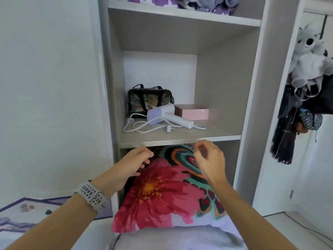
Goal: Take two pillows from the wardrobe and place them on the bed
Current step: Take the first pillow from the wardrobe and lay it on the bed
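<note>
Open wardrobe [255, 87], centre of the frame, seen from the front and slightly above. A flowered pillow [162, 192] fills the lower centre, its far end in the compartment under the middle shelf [180, 137] and its near end sticking out toward the viewer; a large red bloom covers its left half, teal and orange rings its upper right. A pale grey pillow [176, 239] lies just below it at the bottom edge, the flowered one resting on top.

Left hand [135, 165], lower centre left: fingers curled at the pillow's upper left edge, touching the fabric; whether they grip it cannot be told. A ring sits on one finger, a pale perforated watch strap [91, 195] on the wrist.

Right hand [209, 159], lower centre right: over the pillow's upper right part, fingers loosely bent, thumb and forefinger close together near the shelf edge, not pinching anything that can be made out.

Middle shelf: a clear bag [149, 100] with dark trim at the back, a white hair dryer [167, 114] with its cord coiled in front, a pink box [194, 111] to the right. Top shelf, upper edge: purple and grey fabric [180, 2].

Right edge: a grey plush toy [310, 55] hanging above dark clothes [295, 123]. Lower left corner: a purple-bordered bed cover [27, 212].
</note>
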### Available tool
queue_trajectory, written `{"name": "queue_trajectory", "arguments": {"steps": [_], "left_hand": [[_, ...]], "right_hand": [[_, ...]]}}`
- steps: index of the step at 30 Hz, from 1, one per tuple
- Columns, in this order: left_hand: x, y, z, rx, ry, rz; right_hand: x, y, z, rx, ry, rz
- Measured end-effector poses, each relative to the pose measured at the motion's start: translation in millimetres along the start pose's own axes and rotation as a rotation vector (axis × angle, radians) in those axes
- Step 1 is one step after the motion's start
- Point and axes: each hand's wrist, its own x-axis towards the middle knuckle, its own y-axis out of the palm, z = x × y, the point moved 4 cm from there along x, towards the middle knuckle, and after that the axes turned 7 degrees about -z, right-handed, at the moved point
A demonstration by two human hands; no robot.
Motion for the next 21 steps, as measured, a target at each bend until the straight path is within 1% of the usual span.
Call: {"name": "queue_trajectory", "arguments": {"steps": [2, 4, 10, 13, 18, 21], "left_hand": [[11.4, 23.1, 1.3, 0.006, -0.046, -0.007], [24.5, 41.9, 1.3, 0.000, -0.059, -0.024], [58.1, 76.5, 8.8, 0.069, -0.075, -0.118], [71.9, 86.0, 21.4, 0.101, -0.083, -0.154], [85.6, 96.0, 39.2, 0.180, -0.123, -0.190], [88.8, 98.6, 43.6, 0.283, -0.168, -0.219]], "right_hand": [[4.8, -10.7, -26.5, -0.018, 0.046, 0.029], [11.4, -16.1, -46.9, -0.034, 0.080, 0.094], [30.0, -10.5, -92.4, -0.129, 0.136, 0.408], [33.7, -2.4, -117.6, -0.094, 0.216, 0.562], [40.2, 7.0, -155.5, -0.035, 0.309, 0.659], [43.3, 17.4, -171.2, 0.069, 0.405, 0.694]]}}
